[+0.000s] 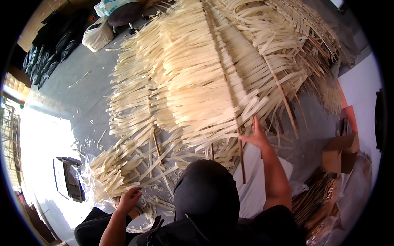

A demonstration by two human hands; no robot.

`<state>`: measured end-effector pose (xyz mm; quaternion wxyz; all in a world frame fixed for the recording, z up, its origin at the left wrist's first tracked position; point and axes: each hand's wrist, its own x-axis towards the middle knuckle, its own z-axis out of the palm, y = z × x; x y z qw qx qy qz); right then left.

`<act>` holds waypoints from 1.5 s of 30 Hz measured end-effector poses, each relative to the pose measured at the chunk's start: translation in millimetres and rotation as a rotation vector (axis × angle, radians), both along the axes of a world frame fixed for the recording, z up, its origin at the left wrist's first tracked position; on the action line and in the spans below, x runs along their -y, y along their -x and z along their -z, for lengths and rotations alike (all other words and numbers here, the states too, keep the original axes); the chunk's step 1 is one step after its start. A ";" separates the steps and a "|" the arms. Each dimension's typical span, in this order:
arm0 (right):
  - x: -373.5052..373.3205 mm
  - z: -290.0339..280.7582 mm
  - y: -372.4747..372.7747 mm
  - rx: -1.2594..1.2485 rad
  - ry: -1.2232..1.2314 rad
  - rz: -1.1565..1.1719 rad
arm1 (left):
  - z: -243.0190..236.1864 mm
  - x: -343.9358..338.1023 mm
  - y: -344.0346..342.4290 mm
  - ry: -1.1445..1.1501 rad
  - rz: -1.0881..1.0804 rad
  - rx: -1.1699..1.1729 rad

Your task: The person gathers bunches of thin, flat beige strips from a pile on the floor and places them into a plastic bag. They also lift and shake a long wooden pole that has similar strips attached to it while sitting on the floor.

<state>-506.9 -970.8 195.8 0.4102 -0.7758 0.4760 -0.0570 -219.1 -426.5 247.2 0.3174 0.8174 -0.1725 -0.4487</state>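
Long thatch panels of pale, flat strips tied along thin brown sticks are spread over the grey floor. My right hand reaches to the near end of one panel, thumb and forefinger apart, beside a brown stick and the loose ends of strips. At the lower left, my left hand is low by a heap of loose pale strips. Its fingers are bent together; whatever they may hold is too small to make out. A dark, rounded cloth shape hides the floor between my arms.
Far left lie black plastic bags and a white bag beside a dark stool. A black device stands in bright light at left. At right are a cardboard box and bundled brown sticks. Strip scraps litter the floor.
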 end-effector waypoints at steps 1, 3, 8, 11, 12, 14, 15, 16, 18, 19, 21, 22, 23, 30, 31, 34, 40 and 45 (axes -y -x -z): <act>-19.2 9.8 2.7 -0.034 0.136 0.012 | -2.0 5.3 0.3 0.010 0.002 0.012; -51.6 31.1 5.5 -0.097 0.404 0.044 | 4.5 1.0 1.6 0.021 0.003 0.040; -102.2 35.5 -14.8 -0.053 0.465 0.258 | -11.9 10.3 11.2 0.023 0.031 0.043; -146.7 28.6 -4.7 0.026 -0.001 0.318 | -5.4 -1.0 14.3 0.006 0.031 0.025; -162.1 37.0 -2.6 0.080 -0.074 0.319 | -2.5 -1.1 16.9 0.015 0.032 0.022; -182.7 58.7 -5.7 0.143 -0.217 0.361 | 5.1 1.5 21.5 0.034 0.041 0.013; -184.6 68.5 -8.6 0.163 -0.274 0.359 | 8.7 4.8 24.8 0.046 0.055 0.016; -188.4 72.9 -17.7 0.186 -0.339 0.353 | 8.8 7.7 26.4 0.051 0.065 0.025; -187.5 76.7 -25.5 0.252 -0.587 0.325 | 7.8 14.7 32.6 0.066 0.074 0.033; -183.4 73.2 -29.2 0.293 -0.775 0.298 | 5.7 18.2 37.8 0.073 0.070 0.034; -172.3 79.4 -29.5 0.276 -0.928 0.211 | 0.7 30.2 43.5 0.082 0.079 0.041; -160.0 95.1 -22.9 0.215 -0.891 0.161 | -0.4 40.6 43.3 0.105 0.104 0.054; -159.3 102.5 -18.8 0.143 -0.868 0.111 | -1.5 44.6 45.0 0.116 0.121 0.058; -172.8 74.6 -32.1 0.312 -0.833 0.078 | 6.3 51.1 40.3 0.088 0.160 0.059; -160.8 62.6 -34.1 0.318 -0.755 0.113 | 4.3 58.5 39.0 0.076 0.176 0.063; -133.0 11.5 -61.1 0.222 -0.239 0.319 | -4.0 79.6 28.2 0.090 0.209 0.046; -117.5 -22.9 -33.7 0.136 0.389 0.167 | -36.2 146.8 -2.4 0.276 0.238 0.152; -149.8 -100.2 2.1 0.171 0.232 0.040 | -73.3 203.4 -57.5 0.465 0.176 0.752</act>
